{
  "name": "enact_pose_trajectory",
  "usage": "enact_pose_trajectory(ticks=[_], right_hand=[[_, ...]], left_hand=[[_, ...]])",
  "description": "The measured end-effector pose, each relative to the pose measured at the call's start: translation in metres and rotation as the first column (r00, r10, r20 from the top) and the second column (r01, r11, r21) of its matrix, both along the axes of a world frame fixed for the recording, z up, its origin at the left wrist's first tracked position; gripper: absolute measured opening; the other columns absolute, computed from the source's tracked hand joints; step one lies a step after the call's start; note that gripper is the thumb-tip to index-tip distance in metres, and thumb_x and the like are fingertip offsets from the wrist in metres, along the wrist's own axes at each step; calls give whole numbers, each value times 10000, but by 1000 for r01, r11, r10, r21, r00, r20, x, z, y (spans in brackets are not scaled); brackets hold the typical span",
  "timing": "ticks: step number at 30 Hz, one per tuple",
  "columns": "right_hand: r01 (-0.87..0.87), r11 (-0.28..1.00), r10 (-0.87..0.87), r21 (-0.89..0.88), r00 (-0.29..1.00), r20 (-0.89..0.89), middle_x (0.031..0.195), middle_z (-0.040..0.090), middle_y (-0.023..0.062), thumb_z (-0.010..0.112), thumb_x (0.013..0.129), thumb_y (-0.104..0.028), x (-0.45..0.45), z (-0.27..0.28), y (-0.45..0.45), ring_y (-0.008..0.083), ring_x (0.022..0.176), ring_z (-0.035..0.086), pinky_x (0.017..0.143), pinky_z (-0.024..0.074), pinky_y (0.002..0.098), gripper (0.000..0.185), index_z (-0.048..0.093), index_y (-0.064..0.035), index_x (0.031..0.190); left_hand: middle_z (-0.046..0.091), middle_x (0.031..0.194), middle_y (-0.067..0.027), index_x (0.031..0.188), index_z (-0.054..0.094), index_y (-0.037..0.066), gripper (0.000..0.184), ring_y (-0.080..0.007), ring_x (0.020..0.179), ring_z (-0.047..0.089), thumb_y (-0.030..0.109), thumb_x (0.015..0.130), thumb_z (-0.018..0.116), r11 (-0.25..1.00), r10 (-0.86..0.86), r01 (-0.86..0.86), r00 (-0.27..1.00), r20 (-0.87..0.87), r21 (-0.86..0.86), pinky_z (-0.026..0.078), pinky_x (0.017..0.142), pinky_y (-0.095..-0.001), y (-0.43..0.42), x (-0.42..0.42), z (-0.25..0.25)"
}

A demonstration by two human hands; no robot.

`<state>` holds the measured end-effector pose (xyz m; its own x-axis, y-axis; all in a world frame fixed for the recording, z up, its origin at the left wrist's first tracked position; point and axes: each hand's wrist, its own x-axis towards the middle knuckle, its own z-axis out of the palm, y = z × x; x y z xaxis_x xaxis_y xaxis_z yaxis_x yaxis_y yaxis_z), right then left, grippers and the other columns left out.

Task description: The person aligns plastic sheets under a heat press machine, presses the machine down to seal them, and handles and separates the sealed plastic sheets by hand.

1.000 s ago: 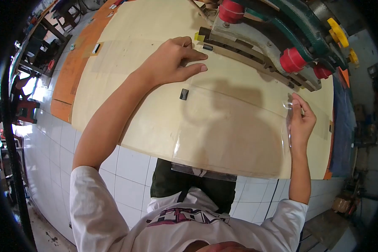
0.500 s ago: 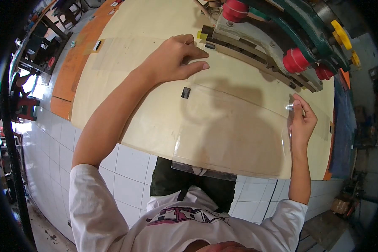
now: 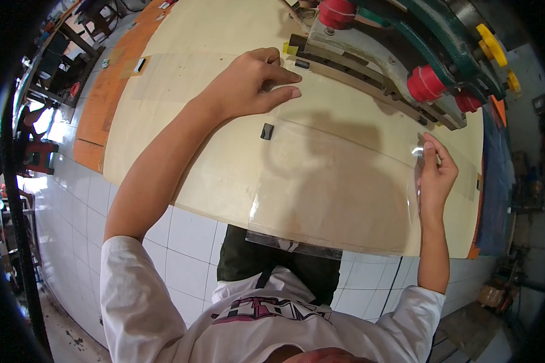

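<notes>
A clear plastic sheet [image 3: 339,193] lies on the cream table surface, and its near edge hangs past the table's front edge. My right hand [image 3: 437,172] pinches the sheet's right edge between thumb and fingers, where the plastic bends up and catches the light. Over the table at the upper left, my left hand [image 3: 261,85] holds nothing, its thumb apart from its bent fingers. It is close to the left end of the machine's long metal bar [image 3: 363,85]. A small black block [image 3: 266,131] sits by the sheet's far left corner.
A green machine [image 3: 433,36] with red-wrapped parts and yellow knobs [image 3: 492,45] stands over the table's far right. Another small dark block [image 3: 302,64] is by the bar's left end. An orange board [image 3: 94,130] borders the table's left side. Blue sheets [image 3: 495,181] hang at the right.
</notes>
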<state>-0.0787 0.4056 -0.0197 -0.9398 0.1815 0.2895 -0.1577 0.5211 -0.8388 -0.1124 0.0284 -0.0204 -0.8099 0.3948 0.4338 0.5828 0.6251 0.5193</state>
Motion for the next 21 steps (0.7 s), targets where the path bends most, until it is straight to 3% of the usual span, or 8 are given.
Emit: enact_pose_trajectory(ticks=[5,12,14,17,20,21], right_hand=[[57,998,-51,-40,990,133,944,692,29,606,955,-167,6,13,-10,23,579,449,488,356,192,233,691,-1,1094],[10,1000,-10,-21,1000,10,869,672,0,610,953,-163,2,4,-5,8,515,395,427,288,193,222,694,-7,1085],[63,993,-49,-100,989,143,878,677,13,615,947,-147,7,15,-12,29,579,471,486,369,195,213,695,3,1075],[98,991,-80,-90,978,193,905,684,29,622,941,-136,6,18,-13,53,660,533,569,434,200,204,696,2,1072],[45,998,-47,38,998,52,869,673,27,628,937,-129,0,7,-3,70,679,562,620,463,198,199,695,-14,1084],[21,999,-23,48,998,50,875,684,24,638,928,-122,-2,4,1,65,602,535,572,437,172,211,695,-48,1117]], left_hand=[[544,758,-100,996,743,48,257,-208,645,554,230,814,738,1000,-6,6,1000,-13,8,461,580,-321,0,0,-1],[550,767,-105,997,742,51,261,-215,664,568,232,809,738,1000,5,-5,1000,-8,-8,475,602,-327,-1,-1,-2],[552,771,-105,1001,742,55,263,-218,673,568,234,808,739,1000,16,-16,1000,10,-6,477,611,-332,-1,1,-1],[552,746,-117,982,746,56,271,-235,663,573,259,804,723,999,34,-34,999,13,-9,487,626,-349,1,0,1],[551,720,-130,963,750,52,286,-249,648,581,281,796,713,999,41,-41,999,3,-14,494,633,-362,1,-2,-1],[552,723,-130,968,750,52,290,-249,651,584,279,790,719,999,40,-40,999,3,-16,494,634,-362,1,-2,-1]])
